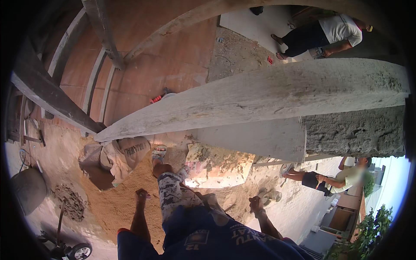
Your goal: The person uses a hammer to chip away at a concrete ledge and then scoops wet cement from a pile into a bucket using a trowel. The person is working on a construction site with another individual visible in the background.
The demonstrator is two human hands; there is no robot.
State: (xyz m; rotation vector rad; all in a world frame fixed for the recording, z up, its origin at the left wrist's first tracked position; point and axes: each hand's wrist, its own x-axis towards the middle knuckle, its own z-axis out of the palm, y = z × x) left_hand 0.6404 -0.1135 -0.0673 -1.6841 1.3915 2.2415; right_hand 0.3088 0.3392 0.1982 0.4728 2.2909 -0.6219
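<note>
1. The grey container (275, 196) appears just to the right of the right hand (256, 204), the nearer hand; its long axis I cannot tell.
2. Right fingers look curled; whether they pinch something, I cannot tell.
3. The left hand (141, 196) is over sand (106, 201), its fingers unclear.

A navy printed shirt (209, 232) tops patterned shorts (172, 193).
</note>
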